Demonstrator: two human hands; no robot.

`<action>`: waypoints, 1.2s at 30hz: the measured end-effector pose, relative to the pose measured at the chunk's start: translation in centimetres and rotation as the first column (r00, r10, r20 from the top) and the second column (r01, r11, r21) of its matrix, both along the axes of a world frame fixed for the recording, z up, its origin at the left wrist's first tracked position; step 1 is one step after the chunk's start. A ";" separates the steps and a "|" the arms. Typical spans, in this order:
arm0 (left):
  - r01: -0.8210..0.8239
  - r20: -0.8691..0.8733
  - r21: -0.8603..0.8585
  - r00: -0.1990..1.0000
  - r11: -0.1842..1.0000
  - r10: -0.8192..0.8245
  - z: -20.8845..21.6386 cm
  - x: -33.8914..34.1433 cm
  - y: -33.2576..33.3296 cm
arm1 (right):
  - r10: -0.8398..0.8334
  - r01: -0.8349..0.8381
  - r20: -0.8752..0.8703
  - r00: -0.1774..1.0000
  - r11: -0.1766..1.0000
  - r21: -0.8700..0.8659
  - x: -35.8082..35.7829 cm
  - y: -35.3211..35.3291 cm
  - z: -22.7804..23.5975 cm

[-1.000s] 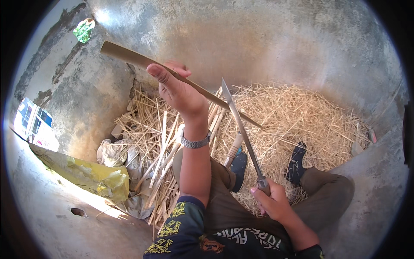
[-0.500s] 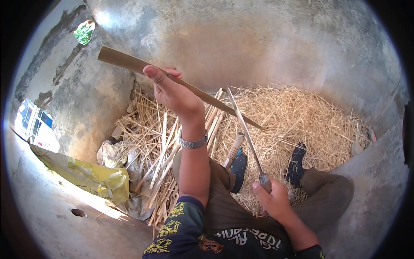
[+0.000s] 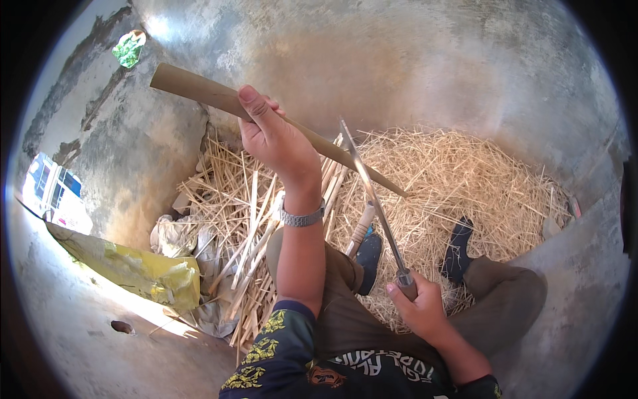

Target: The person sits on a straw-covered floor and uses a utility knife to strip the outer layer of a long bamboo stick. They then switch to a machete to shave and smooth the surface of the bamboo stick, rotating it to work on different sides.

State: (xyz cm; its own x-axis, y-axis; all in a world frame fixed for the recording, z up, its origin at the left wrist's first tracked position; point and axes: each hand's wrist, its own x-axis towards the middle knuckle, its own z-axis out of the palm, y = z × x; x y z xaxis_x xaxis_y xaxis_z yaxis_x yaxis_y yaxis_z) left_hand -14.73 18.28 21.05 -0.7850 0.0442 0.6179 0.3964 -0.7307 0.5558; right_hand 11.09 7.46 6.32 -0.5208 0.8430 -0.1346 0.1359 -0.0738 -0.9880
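Note:
A long, flat bamboo strip [image 3: 193, 85] slants from the upper left down to the straw, its far end near the shavings. My left hand [image 3: 284, 151] is closed round its middle, thumb up along the near side and fingers behind. In my right hand [image 3: 423, 309] is a long knife [image 3: 383, 219], gripped by its short handle with the blade pointing up and away. The blade crosses the lower part of the strip; whether they touch I cannot tell. Between my legs stands a pale, rod-like wooden piece [image 3: 361, 229] with ridged bands, partly hidden by my leg.
Loose straw-like shavings [image 3: 465, 179] cover the floor ahead and to the right. Split bamboo sticks [image 3: 249, 246] lie heaped on the left, beside a yellow sack [image 3: 159, 276]. A rough concrete wall [image 3: 372, 66] closes off the far side. My feet in dark socks [image 3: 456, 249] rest among the shavings.
My left hand has turned slightly and shifted a little right along with the strip. The knife has moved slightly, its tip now higher and further left.

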 end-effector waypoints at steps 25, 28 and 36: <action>-0.085 -0.010 -0.035 0.996 0.996 0.085 -0.1 0.5 0.1 | 0.005 -0.028 0.156 0.988 0.990 0.141 0.7 0.3 0.9; -0.036 0.030 -0.051 0.999 0.998 0.038 0.1 0.5 -0.3 | -0.039 0.028 0.130 0.991 0.996 0.091 0.7 0.2 0.6; 0.055 -0.011 -0.011 0.998 0.998 -0.055 0.0 0.9 -0.2 | -0.044 0.037 0.051 0.998 0.989 0.141 0.8 -0.3 1.2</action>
State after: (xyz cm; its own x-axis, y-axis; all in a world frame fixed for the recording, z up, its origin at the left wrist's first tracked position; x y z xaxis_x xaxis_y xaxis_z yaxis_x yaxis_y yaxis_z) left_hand -13.80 18.08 21.08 -0.7742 0.0938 0.6259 0.3621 -0.7454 0.5597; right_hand 11.85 7.15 7.48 -0.4811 0.8757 -0.0407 0.1888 0.0581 -0.9803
